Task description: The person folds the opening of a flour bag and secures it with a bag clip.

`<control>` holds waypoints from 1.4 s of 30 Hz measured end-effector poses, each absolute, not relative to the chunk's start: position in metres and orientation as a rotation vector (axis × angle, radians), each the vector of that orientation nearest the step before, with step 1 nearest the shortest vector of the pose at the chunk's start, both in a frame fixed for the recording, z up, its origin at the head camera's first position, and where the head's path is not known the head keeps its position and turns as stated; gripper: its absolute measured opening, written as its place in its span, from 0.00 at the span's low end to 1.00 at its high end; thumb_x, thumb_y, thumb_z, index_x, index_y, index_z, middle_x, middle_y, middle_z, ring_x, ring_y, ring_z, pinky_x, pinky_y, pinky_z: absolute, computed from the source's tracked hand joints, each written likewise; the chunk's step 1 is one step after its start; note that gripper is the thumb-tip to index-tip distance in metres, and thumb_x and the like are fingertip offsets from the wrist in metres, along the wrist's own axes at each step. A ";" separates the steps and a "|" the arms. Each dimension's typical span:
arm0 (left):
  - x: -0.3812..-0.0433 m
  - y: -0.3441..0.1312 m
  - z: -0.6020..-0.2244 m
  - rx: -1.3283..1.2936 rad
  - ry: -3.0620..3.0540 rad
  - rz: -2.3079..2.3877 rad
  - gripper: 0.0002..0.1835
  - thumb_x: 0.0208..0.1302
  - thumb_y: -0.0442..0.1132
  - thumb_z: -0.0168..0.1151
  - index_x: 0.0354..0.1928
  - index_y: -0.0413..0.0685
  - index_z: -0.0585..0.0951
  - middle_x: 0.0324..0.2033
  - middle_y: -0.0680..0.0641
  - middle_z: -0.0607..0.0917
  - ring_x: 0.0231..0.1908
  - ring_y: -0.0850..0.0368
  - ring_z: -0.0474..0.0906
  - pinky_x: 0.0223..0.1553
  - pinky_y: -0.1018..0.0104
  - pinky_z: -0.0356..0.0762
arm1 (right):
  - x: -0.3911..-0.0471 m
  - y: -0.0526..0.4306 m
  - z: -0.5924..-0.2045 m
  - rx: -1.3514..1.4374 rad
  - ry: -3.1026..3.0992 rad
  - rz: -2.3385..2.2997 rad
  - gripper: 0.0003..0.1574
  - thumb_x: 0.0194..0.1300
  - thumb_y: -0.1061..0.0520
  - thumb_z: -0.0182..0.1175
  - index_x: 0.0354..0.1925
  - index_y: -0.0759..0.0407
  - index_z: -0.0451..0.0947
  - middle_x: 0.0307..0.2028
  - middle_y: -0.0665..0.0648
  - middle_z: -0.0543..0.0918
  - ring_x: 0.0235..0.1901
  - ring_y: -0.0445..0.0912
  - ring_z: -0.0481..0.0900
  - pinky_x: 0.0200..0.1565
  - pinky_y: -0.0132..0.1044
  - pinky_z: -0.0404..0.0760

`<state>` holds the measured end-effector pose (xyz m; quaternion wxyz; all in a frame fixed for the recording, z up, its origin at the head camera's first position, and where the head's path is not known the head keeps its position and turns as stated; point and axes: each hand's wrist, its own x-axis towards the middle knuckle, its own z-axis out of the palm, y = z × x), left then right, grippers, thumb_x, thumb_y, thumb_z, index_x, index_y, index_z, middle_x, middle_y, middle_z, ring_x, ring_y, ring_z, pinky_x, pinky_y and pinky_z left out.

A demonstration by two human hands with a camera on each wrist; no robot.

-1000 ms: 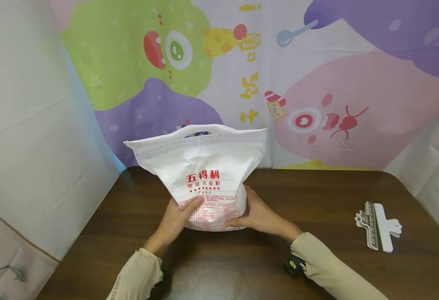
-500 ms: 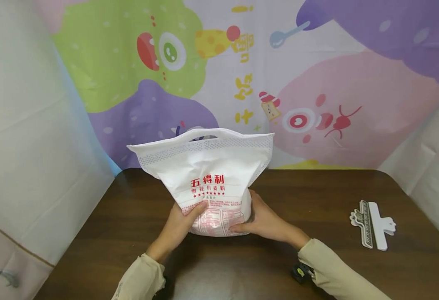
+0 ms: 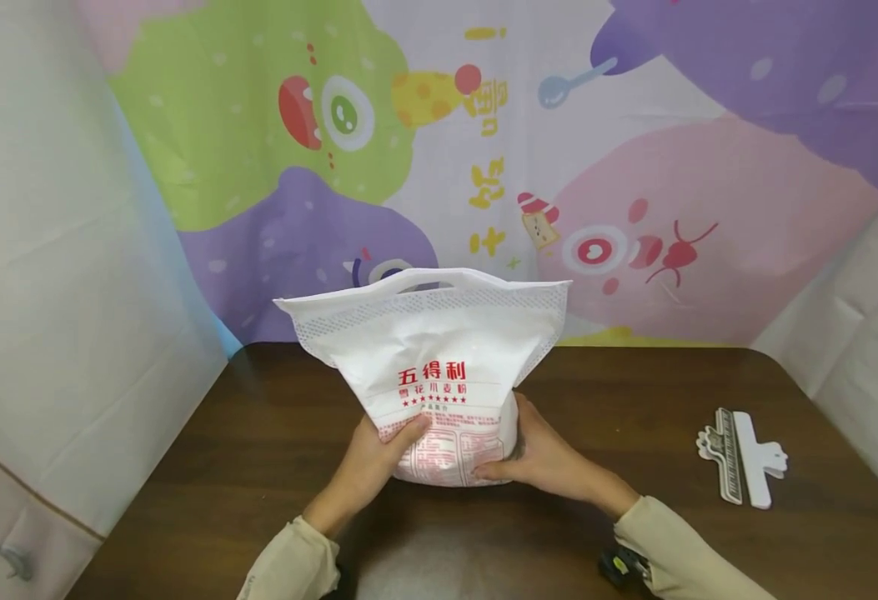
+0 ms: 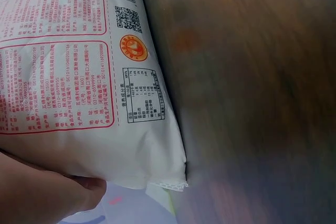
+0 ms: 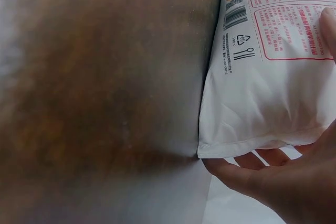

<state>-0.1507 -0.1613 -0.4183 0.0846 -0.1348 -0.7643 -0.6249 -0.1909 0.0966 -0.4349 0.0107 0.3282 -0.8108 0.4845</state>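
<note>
A white flour bag [image 3: 439,350] with red Chinese print and a cut-out handle at its top stands upright between my hands. My left hand [image 3: 371,458] grips its lower left side, thumb across the printed front. On the lower right side my right hand [image 3: 551,454] holds it, thumb in front and fingers round the side. The right wrist view shows those fingers [image 5: 247,171] along the bag's side, near its bottom corner. In the left wrist view, the lower edge of the bag [image 4: 131,150] borders the tabletop; whether it touches I cannot tell.
White clips [image 3: 754,458] with scalloped handles, one showing a dark ribbed strip, lie on the right of the dark wooden table [image 3: 206,467]. A cartoon-printed cloth [image 3: 619,208] hangs behind the table, and pale cloth [image 3: 56,275] hangs at the left. A black device sits at the right wrist.
Both hands have shifted the flour bag a little to the right and nearer to me, keeping the same hold. The head view has moved slightly, and the clips lie as before.
</note>
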 end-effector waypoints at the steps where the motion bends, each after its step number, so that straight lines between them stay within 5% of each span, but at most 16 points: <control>1: -0.151 -0.160 -0.419 -0.412 -2.278 -1.873 0.19 0.67 0.45 0.67 0.57 0.51 0.77 0.46 0.49 0.85 0.43 0.56 0.83 0.47 0.64 0.81 | -0.190 0.098 -0.435 1.017 -2.534 1.509 0.64 0.43 0.42 0.82 0.69 0.53 0.56 0.59 0.51 0.69 0.58 0.45 0.71 0.61 0.46 0.71; 42: -0.136 -0.124 -0.421 -0.529 -2.299 -1.809 0.25 0.64 0.44 0.70 0.61 0.56 0.73 0.52 0.54 0.82 0.50 0.59 0.81 0.57 0.63 0.75 | -0.159 0.142 -0.438 0.904 -2.577 1.557 0.65 0.46 0.44 0.81 0.72 0.38 0.51 0.62 0.48 0.69 0.63 0.46 0.69 0.63 0.46 0.70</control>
